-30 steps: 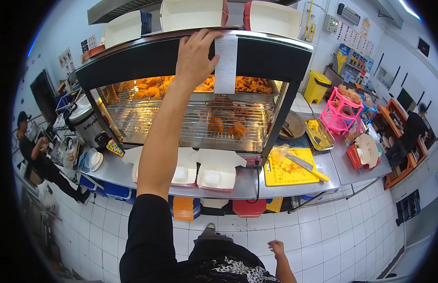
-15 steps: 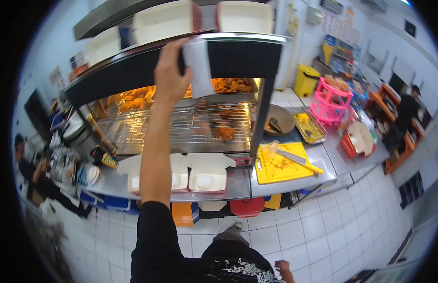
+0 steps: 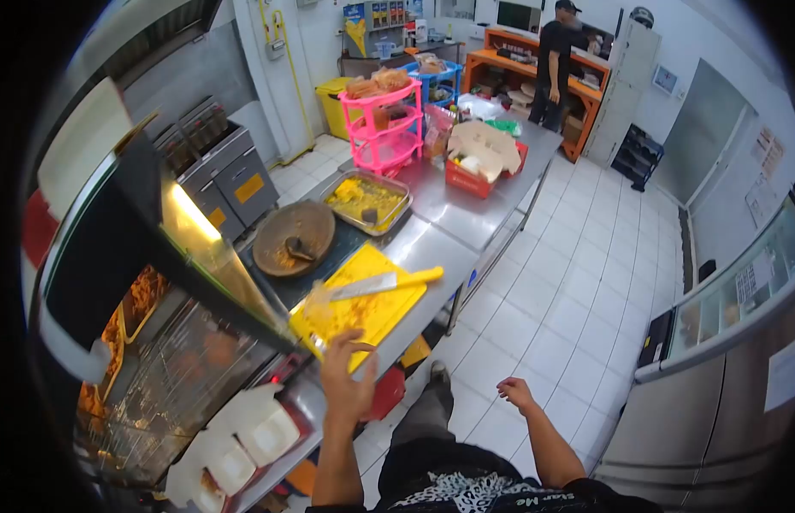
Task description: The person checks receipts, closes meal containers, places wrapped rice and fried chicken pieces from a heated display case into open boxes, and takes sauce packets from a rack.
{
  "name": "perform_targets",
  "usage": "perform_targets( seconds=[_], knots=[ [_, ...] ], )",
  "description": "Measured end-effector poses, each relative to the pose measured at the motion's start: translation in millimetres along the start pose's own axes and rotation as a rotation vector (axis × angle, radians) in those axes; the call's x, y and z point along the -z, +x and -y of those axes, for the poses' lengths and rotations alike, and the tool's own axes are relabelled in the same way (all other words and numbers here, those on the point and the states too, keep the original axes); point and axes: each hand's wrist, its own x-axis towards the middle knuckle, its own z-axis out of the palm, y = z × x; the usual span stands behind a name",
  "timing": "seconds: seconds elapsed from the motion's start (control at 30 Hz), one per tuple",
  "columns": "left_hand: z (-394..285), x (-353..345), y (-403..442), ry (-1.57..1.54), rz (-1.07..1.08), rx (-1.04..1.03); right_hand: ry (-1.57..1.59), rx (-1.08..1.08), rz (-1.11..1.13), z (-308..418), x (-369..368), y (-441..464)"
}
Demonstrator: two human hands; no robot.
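Observation:
My left hand (image 3: 349, 374) is at the near edge of a yellow cutting board (image 3: 376, 299). Its fingers are bent and apart, with nothing in them; whether they touch the board I cannot tell. Across the board lies a knife (image 3: 363, 286) with a yellow handle, and a crumpled clear plastic piece (image 3: 318, 299) rests by its blade. Over the tiled floor, my right hand (image 3: 517, 393) hangs loosely open and holds nothing.
Behind the board are a stone mortar (image 3: 282, 231) and a metal tray (image 3: 372, 224) of yellow food. A pink rack (image 3: 384, 141) and red box (image 3: 470, 179) stand farther along. Left are the heated display case (image 3: 179, 368) and open food boxes (image 3: 271, 432). A person (image 3: 551, 64) stands at the back.
My left hand has come down from the top of the display case to the cutting board's edge. The view has swung right, and my right arm shows more fully.

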Motion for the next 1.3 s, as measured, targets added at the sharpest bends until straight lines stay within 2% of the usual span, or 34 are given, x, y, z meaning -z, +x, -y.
perform_targets(
  seconds=[0.13, 0.2, 0.33, 0.37, 0.43, 0.53, 0.63, 0.73, 0.8, 0.87, 0.9, 1.07, 1.17, 1.2, 1.3],
  knots=[
    [13.6, -90.2, 59.2, -0.188, 0.114, 0.087, -0.076, 0.105, -0.072, 69.6, 40.0, 81.9],
    [29.2, -127.6, 99.8, -0.151, 0.143, 0.056, -0.126, 0.124, -0.106, 104.9, 63.3, 114.3],
    [42.5, -176.2, 178.8, -0.178, 0.153, 0.049, -0.117, 0.315, -0.168, 174.8, 114.2, 172.7],
    [44.7, -184.8, 197.5, -0.171, 0.158, 0.042, -0.097, 0.328, -0.209, 212.6, 122.4, 173.8],
    [41.4, -194.1, 238.5, -0.147, 0.167, 0.010, -0.104, 0.525, -0.332, 249.6, 142.6, 205.0],
    [37.8, -202.9, 288.1, -0.147, 0.147, 0.001, -0.166, 0.667, -0.415, 365.4, 156.5, 222.8],
    [44.3, -220.7, 317.3, -0.145, 0.102, 0.079, -0.266, 0.941, -0.424, 495.7, 163.1, 256.7],
    [49.8, -245.6, 338.0, -0.113, 0.090, 0.109, -0.339, 1.215, -0.347, 622.5, 154.5, 308.1],
    [52.4, -267.7, 359.7, -0.103, 0.086, 0.097, -0.406, 1.291, -0.233, 696.4, 146.9, 359.4],
    [49.7, -290.7, 407.4, -0.058, 0.055, 0.124, -0.314, 1.393, -0.170, 758.2, 133.4, 410.2],
    [46.0, -301.8, 437.5, -0.036, 0.041, 0.140, -0.296, 1.355, -0.080, 786.8, 131.8, 431.7],
    [41.8, -360.5, 639.0, 0.131, -0.099, -0.020, -0.155, 1.321, 0.101, 853.9, 137.9, 504.0],
    [66.7, -397.3, 751.7, 0.295, -0.176, -0.112, -0.396, 1.262, 0.127, 860.0, 141.5, 582.6],
    [78.3, -408.8, 779.0, 0.365, -0.195, -0.080, -0.444, 1.291, 0.146, 860.8, 138.0, 608.1],
    [109.3, -439.0, 830.9, 0.547, -0.229, 0.010, -0.693, 1.276, 0.002, 869.1, 125.3, 667.4]
  ],
)
